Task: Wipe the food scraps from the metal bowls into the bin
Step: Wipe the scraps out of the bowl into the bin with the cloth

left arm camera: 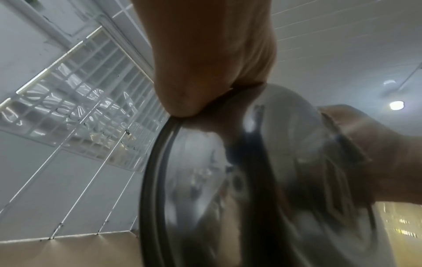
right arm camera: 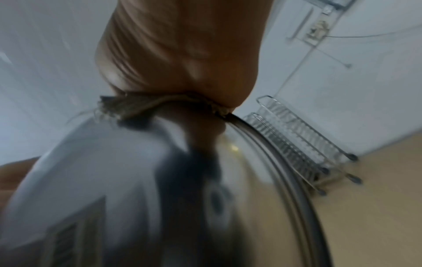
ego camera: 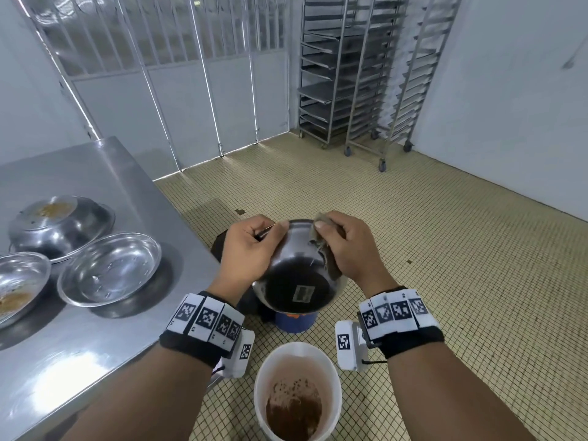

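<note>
Pinching the rim of the tilted bowl (ego camera: 296,268) with left hand (ego camera: 246,249) fingers curled tight, right hand (ego camera: 345,246) fingers clamped on the cloth (ego camera: 321,246) at the opposite rim, held in the air off the bench's (ego camera: 95,345) right edge over a dark bin (ego camera: 219,245). Best done keeping the mouth tipped away and sweeping the cloth firmly toward the bin. Seen only from the head: three bowls near the bench's left edge, a white bucket (ego camera: 297,391) below; wrists blurred, showing just rim grips.
</note>
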### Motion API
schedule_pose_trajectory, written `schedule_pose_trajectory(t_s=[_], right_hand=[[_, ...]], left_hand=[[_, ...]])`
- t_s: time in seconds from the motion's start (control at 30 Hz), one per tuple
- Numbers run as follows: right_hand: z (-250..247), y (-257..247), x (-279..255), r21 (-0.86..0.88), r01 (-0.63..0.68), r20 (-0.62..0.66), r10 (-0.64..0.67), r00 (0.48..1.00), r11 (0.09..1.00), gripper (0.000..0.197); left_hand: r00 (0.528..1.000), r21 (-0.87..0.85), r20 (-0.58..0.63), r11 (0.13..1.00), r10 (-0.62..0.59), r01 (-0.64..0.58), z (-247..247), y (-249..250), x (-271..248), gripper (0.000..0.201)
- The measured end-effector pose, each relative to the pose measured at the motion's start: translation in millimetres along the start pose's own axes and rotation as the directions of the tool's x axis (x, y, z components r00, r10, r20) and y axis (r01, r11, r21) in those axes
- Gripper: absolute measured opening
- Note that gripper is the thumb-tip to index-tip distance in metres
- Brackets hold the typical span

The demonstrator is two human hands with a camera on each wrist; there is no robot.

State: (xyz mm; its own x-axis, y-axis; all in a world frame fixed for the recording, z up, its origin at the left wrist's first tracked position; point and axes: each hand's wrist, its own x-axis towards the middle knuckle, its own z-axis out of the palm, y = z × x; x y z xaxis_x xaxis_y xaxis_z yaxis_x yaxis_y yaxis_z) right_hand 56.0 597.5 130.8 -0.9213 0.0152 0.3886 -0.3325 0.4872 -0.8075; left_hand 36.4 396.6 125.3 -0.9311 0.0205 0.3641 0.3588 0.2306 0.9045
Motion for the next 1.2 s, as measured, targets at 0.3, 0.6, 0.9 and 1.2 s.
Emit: schedule_pose_trajectory(t_s=[0.3, 0.6, 0.9, 1.2], right_hand=[[2, 5, -9, 0.263, -0.088, -0.112, 0.121, 0.986, 0.961, 0.037], [-3, 1, -6, 0.324, -0.097, -0.125, 0.144, 0.982, 0.941, 0.033], [-9, -9, -2, -0.006, 0.038, -0.055, -0.038, 0.998, 0.999, 0.033], [-5, 0, -13, 0.311, -0.093, -0.127, 0.139, 0.982, 0.946, 0.035]], left_hand=[[0.979, -0.160, -0.157, 0.981, -0.133, 0.108, -10, 3, 3, 0.031], [0.951, -0.257, -0.208, 0.951, -0.228, 0.171, -9, 6, 1, 0.034], [0.994, 0.166, 0.092, 0.983, 0.058, -0.073, -10, 22, 7, 0.029], [0.982, -0.091, -0.133, 0.989, -0.132, 0.121, -14, 19, 5, 0.029]])
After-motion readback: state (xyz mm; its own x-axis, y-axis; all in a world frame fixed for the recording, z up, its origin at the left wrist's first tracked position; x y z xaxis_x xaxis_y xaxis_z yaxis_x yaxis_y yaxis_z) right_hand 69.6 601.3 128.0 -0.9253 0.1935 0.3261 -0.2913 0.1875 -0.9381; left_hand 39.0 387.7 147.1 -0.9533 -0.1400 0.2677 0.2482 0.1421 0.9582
